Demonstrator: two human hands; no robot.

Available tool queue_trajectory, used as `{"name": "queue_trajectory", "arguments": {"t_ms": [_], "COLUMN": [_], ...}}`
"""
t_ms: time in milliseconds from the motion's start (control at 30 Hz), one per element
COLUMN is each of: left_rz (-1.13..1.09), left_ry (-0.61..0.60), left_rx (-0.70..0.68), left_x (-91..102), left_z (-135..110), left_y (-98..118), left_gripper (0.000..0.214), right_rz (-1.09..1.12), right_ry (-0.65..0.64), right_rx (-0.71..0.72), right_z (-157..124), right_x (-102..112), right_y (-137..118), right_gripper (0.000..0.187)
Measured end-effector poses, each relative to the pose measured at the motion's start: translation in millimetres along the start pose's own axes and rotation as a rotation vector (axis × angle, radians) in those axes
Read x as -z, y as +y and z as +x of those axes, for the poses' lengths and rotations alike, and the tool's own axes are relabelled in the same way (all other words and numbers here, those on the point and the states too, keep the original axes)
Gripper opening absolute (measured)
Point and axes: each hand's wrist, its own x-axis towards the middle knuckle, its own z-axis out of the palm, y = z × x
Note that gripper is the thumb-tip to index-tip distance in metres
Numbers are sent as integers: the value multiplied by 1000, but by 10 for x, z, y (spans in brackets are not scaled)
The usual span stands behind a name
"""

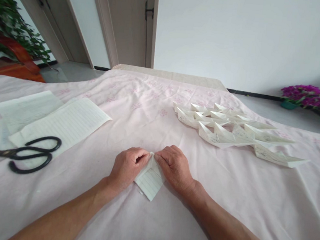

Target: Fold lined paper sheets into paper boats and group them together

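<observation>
A small folded sheet of lined paper (150, 181) lies at the front middle of the pink cloth, one corner pointing toward me. My left hand (128, 166) pinches its far end from the left, thumb and finger pressed together. From the other side my right hand (176, 169) grips the same end, its fingers curled and closed. The two thumbs nearly meet at the top of the paper. Part of the far edge is hidden under the fingers. Several folded paper boats (224, 137) stand grouped beyond my right hand.
Loose lined sheets (78, 124) lie overlapping at the left, with black-handled scissors (34, 155) partly on them. The pink floral cloth (138, 110) is wrinkled. Beyond it are a white wall, doors, a wooden chair (14, 57), a green plant (9, 18) and purple flowers (307, 94).
</observation>
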Motion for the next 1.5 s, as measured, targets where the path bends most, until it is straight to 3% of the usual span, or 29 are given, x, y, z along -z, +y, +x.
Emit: {"name": "queue_trajectory", "arguments": {"t_ms": [200,300,600,700,900,1167,1333,1500], "left_rz": [-8,-9,-23,40,86,168,328,462], "left_ry": [46,47,-191,-219,-198,-24,-3,-17], "left_rx": [42,31,51,51,-64,-348,-496,-572], "left_x": [13,10,257,307,330,297,329,361], "left_z": [39,54,2,-45,-136,-270,-312,-333], "left_y": [-12,-26,-111,-124,-172,-283,-296,-253], "left_gripper": [27,24,12,8,8,15,24,25], "right_rz": [2,-34,-69,-82,-84,-75,-204,-406], "right_ry": [-53,-90,-63,-92,-159,-87,-29,-74], "right_rx": [-90,-120,-116,-81,-42,77,220,341], "right_z": [16,26,19,-15,-100,-235,-335,-369], "right_x": [-3,-3,15,62,147,68,50,79], "right_y": [16,27,93,100,68,89,95,9], "right_gripper": [9,10,13,9,6,13,19,20]}}
